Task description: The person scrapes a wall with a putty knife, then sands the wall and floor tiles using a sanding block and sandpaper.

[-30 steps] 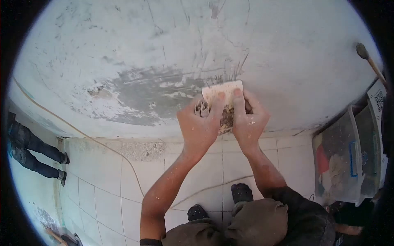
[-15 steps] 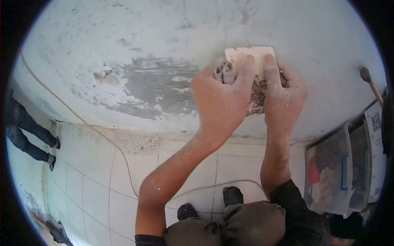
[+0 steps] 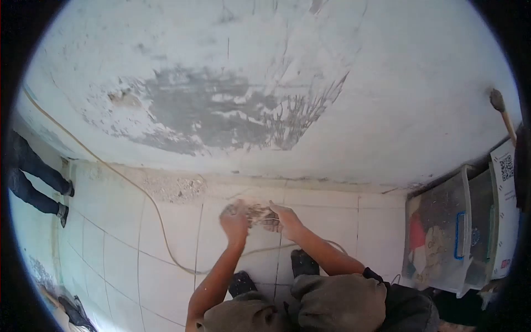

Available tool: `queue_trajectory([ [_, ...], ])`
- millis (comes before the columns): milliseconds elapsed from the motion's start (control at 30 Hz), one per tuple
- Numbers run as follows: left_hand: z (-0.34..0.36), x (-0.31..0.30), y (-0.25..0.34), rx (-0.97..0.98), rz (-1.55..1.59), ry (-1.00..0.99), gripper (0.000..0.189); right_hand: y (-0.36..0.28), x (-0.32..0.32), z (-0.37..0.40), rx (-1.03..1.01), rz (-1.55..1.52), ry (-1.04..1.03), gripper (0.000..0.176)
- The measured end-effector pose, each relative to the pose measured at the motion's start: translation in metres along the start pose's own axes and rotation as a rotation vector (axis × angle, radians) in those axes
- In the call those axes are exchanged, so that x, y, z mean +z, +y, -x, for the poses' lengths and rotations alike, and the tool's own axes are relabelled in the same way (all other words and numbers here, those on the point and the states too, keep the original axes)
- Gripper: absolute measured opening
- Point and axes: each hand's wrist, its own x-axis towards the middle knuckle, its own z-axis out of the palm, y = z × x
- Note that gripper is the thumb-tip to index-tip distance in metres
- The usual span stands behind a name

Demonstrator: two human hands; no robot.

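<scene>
Both my hands are down in front of my knees and blurred by motion. My left hand [image 3: 234,220] and my right hand [image 3: 286,219] hold a worn, dusty sanding sheet [image 3: 258,213] between them, over the tiled floor [image 3: 177,232]. Whether the left hand holds anything besides the sheet cannot be made out. Above the hands, the white wall [image 3: 387,99] shows a grey scraped patch [image 3: 221,113] with fresh scratch marks at its right edge.
A thin cable [image 3: 160,221] runs down the wall and across the floor past my shoes [image 3: 303,260]. Clear plastic bins [image 3: 448,232] stand at the right, with a long-handled tool [image 3: 500,110] leaning above them. Another person's legs [image 3: 33,182] are at the far left.
Both hands dropped with the sheet from the wall, at head height, to low over the floor. The grey patch now shows scratch marks where the sheet was pressed.
</scene>
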Motion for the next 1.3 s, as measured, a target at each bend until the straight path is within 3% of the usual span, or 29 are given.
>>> queue_trajectory([
  [33,0.007,-0.009,0.001,0.157,-0.106,0.119,0.025,0.016,-0.001,0.0,0.21,-0.221,-0.053,0.033],
  [67,0.011,-0.019,0.003,0.316,-0.214,0.237,0.025,0.031,-0.005,-0.002,0.236,-0.213,-0.051,0.033],
  [133,-0.001,-0.047,-0.027,0.765,-0.595,0.367,0.021,0.048,-0.016,-0.001,-0.589,0.763,0.212,0.04],
  [200,-0.003,-0.062,-0.032,0.877,-0.867,0.262,0.016,0.052,-0.016,-0.019,-0.611,0.914,0.153,0.043],
  [233,-0.005,-0.068,-0.04,0.979,-0.928,0.092,0.014,0.05,-0.01,-0.025,-0.598,0.988,0.109,0.043],
  [300,-0.004,-0.083,-0.056,1.066,-1.038,-0.23,0.016,0.021,-0.007,-0.051,-0.647,1.037,-0.503,0.038],
  [333,-0.008,-0.087,-0.059,1.072,-1.084,-0.345,0.02,0.003,-0.005,-0.061,-0.518,0.907,-0.69,0.034],
  [367,-0.011,-0.089,-0.062,1.022,-1.093,-0.353,0.02,-0.008,0.006,-0.061,-0.331,0.684,-0.503,0.03],
  [400,-0.013,-0.092,-0.064,1.096,-1.05,-0.353,0.02,-0.009,0.017,-0.059,-0.139,0.462,-0.301,0.026],
  [433,-0.011,-0.095,-0.066,1.182,-1.003,-0.349,0.02,0.001,0.021,-0.064,-0.114,0.459,-0.319,0.026],
  [467,-0.007,-0.095,-0.07,1.163,-1.009,-0.348,0.02,0.008,0.022,-0.07,0.182,-0.006,-0.49,0.023],
  [500,-0.003,-0.091,-0.07,1.196,-1.083,-0.49,0.02,0.01,0.024,-0.073,0.473,-0.474,-0.63,0.021],
  [533,0.0,-0.085,-0.069,1.229,-1.152,-0.641,0.02,0.016,0.024,-0.069,0.48,-0.466,-0.634,0.021],
  [600,-0.014,-0.079,-0.062,1.233,-1.115,-0.581,0.015,0.029,0.024,-0.055,-0.446,1.05,-0.492,0.022],
  [633,-0.024,-0.076,-0.058,0.949,-1.007,-0.423,0.016,0.032,0.02,-0.057,-0.421,0.706,-0.55,0.027],
  [667,-0.034,-0.076,-0.054,0.672,-0.891,-0.256,0.02,0.035,0.017,-0.055,-0.419,0.705,-0.559,0.027],
  [700,-0.043,-0.08,-0.042,0.672,-0.895,-0.241,0.02,0.031,0.016,-0.049,-0.371,0.668,-0.434,0.028],
  [733,-0.051,-0.085,-0.029,0.148,-0.444,-0.208,0.025,0.029,0.017,-0.041,-0.317,0.626,-0.307,0.03],
  [767,-0.053,-0.088,-0.023,-0.366,0.023,-0.164,0.032,0.027,0.018,-0.032,-0.315,0.626,-0.311,0.03],
  [833,-0.04,-0.079,-0.033,-0.438,0.092,-0.174,0.035,0.019,0.021,-0.02,0.019,0.115,-0.492,0.031],
  [967,0.009,-0.057,-0.071,-0.567,0.165,-0.304,0.039,0.013,0.034,-0.002,0.125,0.114,-0.56,0.034],
  [1033,0.021,-0.065,-0.085,-0.474,-0.088,-0.803,0.029,0.002,0.029,0.0,-0.563,0.829,-0.389,0.03],
  [1067,0.022,-0.075,-0.095,-0.487,-0.081,-0.789,0.029,-0.007,0.026,0.002,-0.558,0.831,-0.409,0.03],
  [1133,0.022,-0.104,-0.105,0.601,-1.155,-0.662,0.023,-0.025,0.017,0.009,-1.036,0.948,-0.344,0.033],
  [1167,0.021,-0.113,-0.103,0.643,-1.356,-0.843,0.024,-0.016,0.008,0.003,-1.034,0.945,-0.352,0.033],
  [1200,0.021,-0.122,-0.113,0.636,-1.36,-0.84,0.024,0.001,-0.002,-0.008,-1.018,1.243,-0.45,0.038],
  [1233,0.021,-0.132,-0.127,0.883,-1.225,-0.903,0.021,0.006,-0.002,-0.01,-0.986,1.544,-0.543,0.043],
  [1267,0.018,-0.138,-0.142,1.123,-1.077,-0.953,0.018,0.01,-0.002,-0.009,-0.993,1.539,-0.545,0.043],
  [1300,0.008,-0.138,-0.143,1.123,-1.085,-0.947,0.018,0.009,0.0,-0.003,-0.974,1.395,-0.514,0.041],
])
